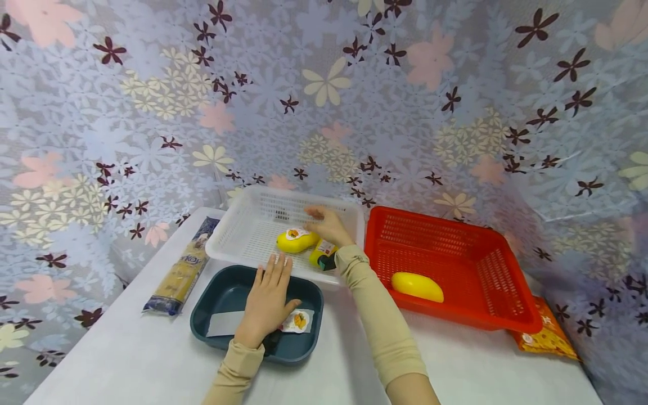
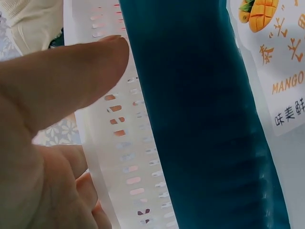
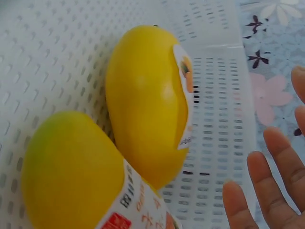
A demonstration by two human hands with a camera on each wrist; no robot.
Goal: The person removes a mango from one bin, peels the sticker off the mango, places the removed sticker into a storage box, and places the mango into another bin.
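My left hand point(image 1: 268, 298) is over a dark teal basin point(image 1: 316, 343), fingers straight and pointing toward the white basket point(image 1: 238, 259); contact cannot be told. Inside the basin lies a white label point(image 1: 298, 322) with a mango picture, partly behind that hand. My right hand point(image 1: 329, 225) is inside the white basket, fingers loosely extended and holding nothing, close to two yellow mangoes. One mango point(image 3: 140, 105) carries a white label on its side. The other mango point(image 3: 71, 167) has a greenish end and a printed label.
To the right stands a red basket point(image 1: 455, 320) with a yellow mango point(image 1: 417, 287) in it. A pasta packet point(image 1: 182, 275) lies left of the basin. An orange packet point(image 1: 547, 337) is partly under the red basket. Behind everything hangs a floral cloth point(image 1: 324, 124).
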